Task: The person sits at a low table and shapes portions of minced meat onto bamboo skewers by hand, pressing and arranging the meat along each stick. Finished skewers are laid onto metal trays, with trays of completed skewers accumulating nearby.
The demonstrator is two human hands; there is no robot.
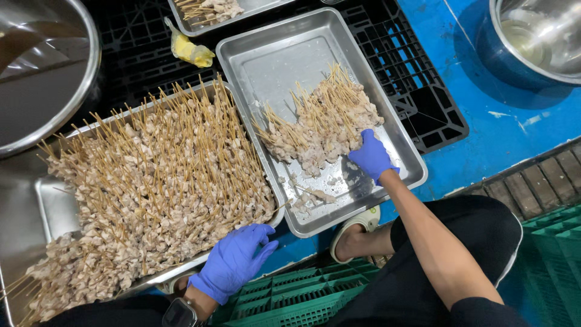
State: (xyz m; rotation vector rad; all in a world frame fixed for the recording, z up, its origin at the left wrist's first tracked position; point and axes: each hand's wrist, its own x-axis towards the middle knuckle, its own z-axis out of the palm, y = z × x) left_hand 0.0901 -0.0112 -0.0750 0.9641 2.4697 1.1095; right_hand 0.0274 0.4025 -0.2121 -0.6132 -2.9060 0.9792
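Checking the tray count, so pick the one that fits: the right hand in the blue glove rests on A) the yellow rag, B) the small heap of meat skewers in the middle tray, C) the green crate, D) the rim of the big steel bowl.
B: the right hand lies on the edge of the small heap of meat skewers in the middle tray.

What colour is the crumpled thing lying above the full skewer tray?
Yellow; the crumpled thing shows best in the head view.

Blue gloves cover the left hand [235, 261] and right hand [371, 154]; dark watch, black trousers.
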